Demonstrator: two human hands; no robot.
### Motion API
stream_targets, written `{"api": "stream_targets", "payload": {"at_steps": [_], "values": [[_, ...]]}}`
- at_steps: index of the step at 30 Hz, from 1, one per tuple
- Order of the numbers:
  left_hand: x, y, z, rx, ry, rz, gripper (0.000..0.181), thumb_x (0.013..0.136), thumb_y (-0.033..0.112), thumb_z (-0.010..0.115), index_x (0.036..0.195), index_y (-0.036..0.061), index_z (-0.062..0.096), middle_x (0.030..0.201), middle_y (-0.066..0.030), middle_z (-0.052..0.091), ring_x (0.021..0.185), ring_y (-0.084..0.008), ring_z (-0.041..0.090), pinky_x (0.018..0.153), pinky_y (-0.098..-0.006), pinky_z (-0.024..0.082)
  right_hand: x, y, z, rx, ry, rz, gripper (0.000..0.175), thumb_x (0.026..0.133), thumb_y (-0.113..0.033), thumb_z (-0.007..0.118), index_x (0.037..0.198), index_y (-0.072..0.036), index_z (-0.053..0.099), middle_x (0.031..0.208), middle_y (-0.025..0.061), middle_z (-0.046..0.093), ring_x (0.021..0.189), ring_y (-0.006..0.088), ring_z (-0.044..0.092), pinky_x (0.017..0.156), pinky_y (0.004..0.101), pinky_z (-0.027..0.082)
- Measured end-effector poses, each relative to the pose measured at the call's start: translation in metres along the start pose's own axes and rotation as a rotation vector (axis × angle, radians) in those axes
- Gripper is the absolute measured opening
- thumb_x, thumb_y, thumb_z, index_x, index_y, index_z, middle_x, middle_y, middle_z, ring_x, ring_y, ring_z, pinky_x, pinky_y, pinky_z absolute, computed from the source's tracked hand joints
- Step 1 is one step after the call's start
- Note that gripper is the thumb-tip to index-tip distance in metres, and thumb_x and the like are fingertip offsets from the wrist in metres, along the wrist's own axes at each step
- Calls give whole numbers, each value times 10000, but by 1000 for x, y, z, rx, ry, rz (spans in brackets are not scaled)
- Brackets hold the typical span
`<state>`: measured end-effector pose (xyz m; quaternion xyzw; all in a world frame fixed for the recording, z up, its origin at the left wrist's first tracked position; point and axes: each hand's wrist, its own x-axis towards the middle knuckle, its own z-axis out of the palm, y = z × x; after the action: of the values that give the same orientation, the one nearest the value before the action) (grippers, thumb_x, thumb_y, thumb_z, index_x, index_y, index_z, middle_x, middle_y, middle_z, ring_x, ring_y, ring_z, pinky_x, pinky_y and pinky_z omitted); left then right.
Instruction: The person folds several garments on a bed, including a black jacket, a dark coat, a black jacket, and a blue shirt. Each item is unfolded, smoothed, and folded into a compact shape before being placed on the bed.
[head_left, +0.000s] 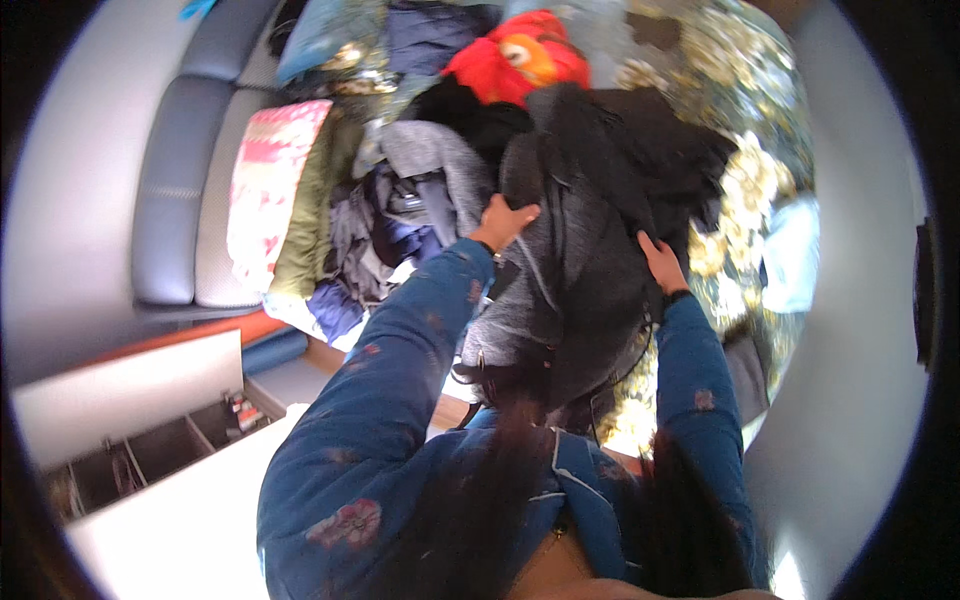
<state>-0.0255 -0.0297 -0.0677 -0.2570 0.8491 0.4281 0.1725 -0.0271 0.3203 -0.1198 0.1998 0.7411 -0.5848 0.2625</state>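
Note:
A dark grey jacket with drawcords at its front spreads before me over the bed. My left hand grips its left side, thumb lying on top of the cloth. At the jacket's right edge, my right hand holds the fabric, with some fingers hidden beneath it. Black garments lie just beyond and partly behind the jacket. To the left, close to my left hand, is a light grey garment on a heap of dark crumpled clothes.
Past the black clothes sits a bright red plush item with an orange-and-white patch. A pink-and-white folded cloth rests by the padded headboard. Light blue cloth lies right on the floral bedding. An open compartmented drawer is at lower left.

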Motion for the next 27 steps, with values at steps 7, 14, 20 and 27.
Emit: {"api": "stream_targets", "payload": {"at_steps": [7, 14, 20, 27], "values": [[-53, -9, -21, -567, -133, -80, 925, 776, 393, 759, 1422, -71, 288, 1366, -222, 474, 1219, -313, 499, 1018, -401, 401, -44, -32, 0, 91, -294, 274, 675, 842, -433, 695, 1217, 108, 545, 1076, 157, 669, 991, 222, 642, 807, 324, 537], [-153, -2, -87, -984, -359, -142, 516, 870, 222, 677, 1284, -12, 479, 1177, -115, 615, 1023, -216, 619, 902, -344, 504, -165, -36, -8, 880, -217, 94, 376, 933, -188, 605, 1260, -10, 550, 1240, 121, 611, 1071, 262, 628, 919, 398, 522], [-221, 6, -130, -1040, -206, 78, 346, 878, 88, 643, 1206, 34, 549, 1092, -88, 652, 972, -214, 640, 857, -350, 522, -262, -73, -32, 1125, -95, -133, 407, 969, -280, 544, 1284, -22, 544, 1295, 113, 584, 1182, 264, 563, 1039, 404, 430], [-325, 38, -186, -1263, -108, 401, 241, 898, 69, 587, 1140, 66, 583, 1041, -75, 670, 921, -206, 659, 835, -333, 537, -361, -123, -48, 1231, -170, -374, 423, 991, -306, 503, 1306, -24, 524, 1329, 148, 553, 1208, 295, 542, 1065, 425, 402]]}}
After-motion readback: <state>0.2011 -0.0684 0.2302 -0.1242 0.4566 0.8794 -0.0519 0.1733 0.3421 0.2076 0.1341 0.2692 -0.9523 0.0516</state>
